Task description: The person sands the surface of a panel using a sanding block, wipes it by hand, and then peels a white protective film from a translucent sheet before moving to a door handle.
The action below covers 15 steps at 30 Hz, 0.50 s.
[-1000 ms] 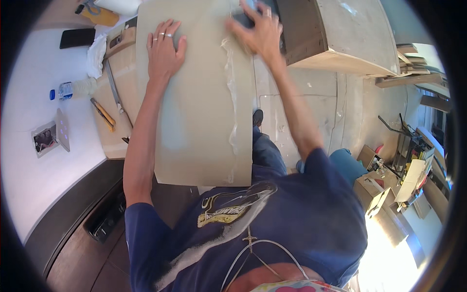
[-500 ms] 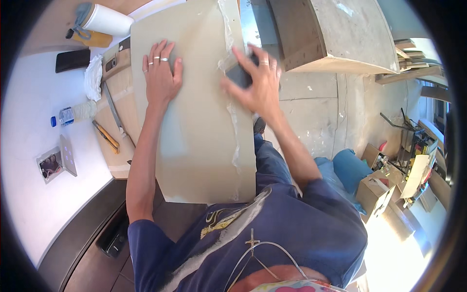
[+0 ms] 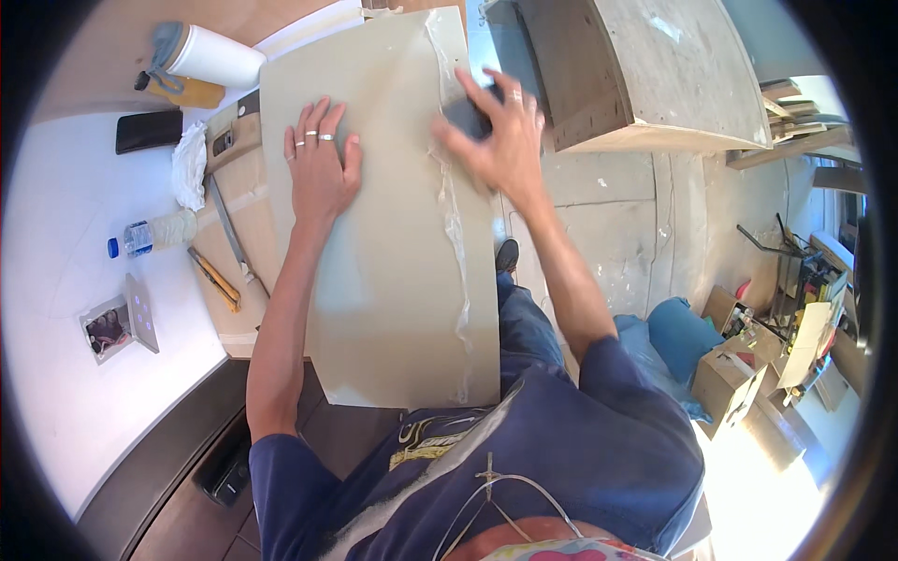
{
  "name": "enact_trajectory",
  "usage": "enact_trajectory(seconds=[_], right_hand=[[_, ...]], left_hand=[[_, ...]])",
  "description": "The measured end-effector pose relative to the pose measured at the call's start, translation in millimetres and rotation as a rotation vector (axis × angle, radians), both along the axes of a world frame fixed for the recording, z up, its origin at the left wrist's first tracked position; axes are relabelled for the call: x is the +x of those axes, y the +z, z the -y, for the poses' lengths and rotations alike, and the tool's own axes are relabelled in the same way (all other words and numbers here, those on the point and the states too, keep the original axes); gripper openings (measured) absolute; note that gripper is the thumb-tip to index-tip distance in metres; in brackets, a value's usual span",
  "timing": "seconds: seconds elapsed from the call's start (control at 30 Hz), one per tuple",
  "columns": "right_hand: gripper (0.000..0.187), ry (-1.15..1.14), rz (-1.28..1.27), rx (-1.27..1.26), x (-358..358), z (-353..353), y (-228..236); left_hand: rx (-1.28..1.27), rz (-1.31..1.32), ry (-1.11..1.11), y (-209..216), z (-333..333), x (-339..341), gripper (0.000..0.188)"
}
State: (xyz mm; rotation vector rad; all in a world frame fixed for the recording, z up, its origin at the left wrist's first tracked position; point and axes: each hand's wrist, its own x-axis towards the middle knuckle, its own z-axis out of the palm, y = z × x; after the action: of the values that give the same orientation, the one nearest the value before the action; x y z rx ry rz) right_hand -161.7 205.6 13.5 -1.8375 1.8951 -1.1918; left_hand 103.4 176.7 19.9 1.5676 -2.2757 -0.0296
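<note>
A large beige panel [image 3: 393, 280] lies lengthwise in front of me, its near end by my shirt. My left hand [image 3: 322, 168], with rings, rests flat on its upper left, fingers stretched out. A wavy, whitish strip [image 3: 456, 234] runs along the panel's right side. Over the right edge, my right hand [image 3: 505, 136] is closed around a dark grey flat block [image 3: 465, 117], thumb on one side and fingers on the other. Motion blurs that hand, and its palm hides part of the block, so its exact kind is unclear.
To the left are a white tumbler [image 3: 220, 58], a black wallet-like item [image 3: 150, 132], a water bottle [image 3: 154, 234], a yellow utility knife [image 3: 215, 279] and a long metal blade [image 3: 227, 222]. A wooden cabinet [image 3: 683, 75] stands far right; cardboard boxes [image 3: 725, 379] are nearer.
My right hand and the dark block have shifted slightly up along the panel's right edge. The left hand stays flat on the panel; the whole view has shifted a little.
</note>
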Motion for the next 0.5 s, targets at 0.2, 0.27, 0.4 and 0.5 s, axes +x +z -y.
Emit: enact_trajectory(seconds=[0.2,0.27,0.4,0.5], right_hand=[[0.08,-0.05,0.032,0.121,-26.0,153.5,11.8],[0.077,-0.058,0.016,0.07,-25.2,136.3,-12.8],[0.069,-0.022,0.018,0.018,-1.7,12.5,-1.2],[0.068,-0.045,0.066,-0.025,-2.5,31.1,0.6]], left_hand=[[0.011,-0.003,-0.039,-0.9,5.5,-5.2,0.048],[0.002,-0.001,-0.036,-1.2,5.5,-6.3,0.048],[-0.009,0.006,-0.006,-2.0,1.1,0.7,0.047],[-0.002,-0.003,-0.014,0.5,0.7,-2.0,0.047]])
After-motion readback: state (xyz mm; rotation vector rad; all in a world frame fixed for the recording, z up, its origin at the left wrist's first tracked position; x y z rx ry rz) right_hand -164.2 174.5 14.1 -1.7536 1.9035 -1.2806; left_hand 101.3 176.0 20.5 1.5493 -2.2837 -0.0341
